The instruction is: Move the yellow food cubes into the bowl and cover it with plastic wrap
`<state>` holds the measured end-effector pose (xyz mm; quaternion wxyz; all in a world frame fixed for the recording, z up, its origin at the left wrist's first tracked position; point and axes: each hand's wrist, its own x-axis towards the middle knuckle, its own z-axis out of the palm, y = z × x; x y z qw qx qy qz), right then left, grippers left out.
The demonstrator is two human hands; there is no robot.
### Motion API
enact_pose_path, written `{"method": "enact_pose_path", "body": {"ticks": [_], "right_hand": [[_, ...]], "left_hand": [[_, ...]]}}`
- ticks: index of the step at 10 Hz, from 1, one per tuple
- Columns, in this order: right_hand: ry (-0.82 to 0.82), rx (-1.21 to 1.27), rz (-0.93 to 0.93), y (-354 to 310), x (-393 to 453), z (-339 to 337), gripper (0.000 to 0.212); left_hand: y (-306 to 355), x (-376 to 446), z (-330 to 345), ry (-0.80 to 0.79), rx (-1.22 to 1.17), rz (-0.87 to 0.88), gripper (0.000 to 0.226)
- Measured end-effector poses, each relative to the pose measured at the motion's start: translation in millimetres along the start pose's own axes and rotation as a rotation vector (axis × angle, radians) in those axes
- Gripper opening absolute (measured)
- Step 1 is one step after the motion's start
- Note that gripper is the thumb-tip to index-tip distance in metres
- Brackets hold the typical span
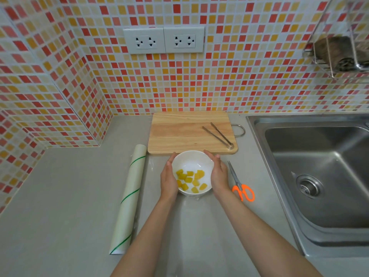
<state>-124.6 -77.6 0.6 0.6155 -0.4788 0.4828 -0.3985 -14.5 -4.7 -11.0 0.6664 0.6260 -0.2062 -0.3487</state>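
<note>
A white bowl [192, 156] stands on the grey counter just in front of the wooden cutting board [179, 132]. Several yellow food cubes [190, 180] lie in its near half. A glossy sheen over the bowl's mouth and faint film edges on the counter around it suggest clear plastic wrap lies over it. My left hand [168, 178] is pressed flat against the bowl's left side, and my right hand [218, 174] against its right side. A roll of plastic wrap [129, 196] with green stripes lies to the left of the bowl.
Metal tongs [218, 134] rest on the board's right part. Orange-handled scissors [240, 186] lie right of the bowl. A steel sink [319, 166] fills the right side. A tiled wall with sockets [163, 40] stands behind, and a wire rack [339, 50] hangs at upper right.
</note>
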Motion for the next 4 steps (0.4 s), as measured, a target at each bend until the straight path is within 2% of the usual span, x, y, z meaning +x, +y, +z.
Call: {"method": "enact_pose_path", "body": {"ticks": [3, 4], "right_hand": [[-0.013, -0.051, 0.000, -3.9, -1.7, -0.2, 0.045], [-0.021, -0.116, -0.010, -3.4, -5.6, -2.6, 0.040]], "left_hand": [[-2.0, 3.0, -5.3, -0.025, 0.131, 0.052, 0.040], [-1.7, 3.1, -7.0, -0.037, 0.112, 0.003, 0.041]]}}
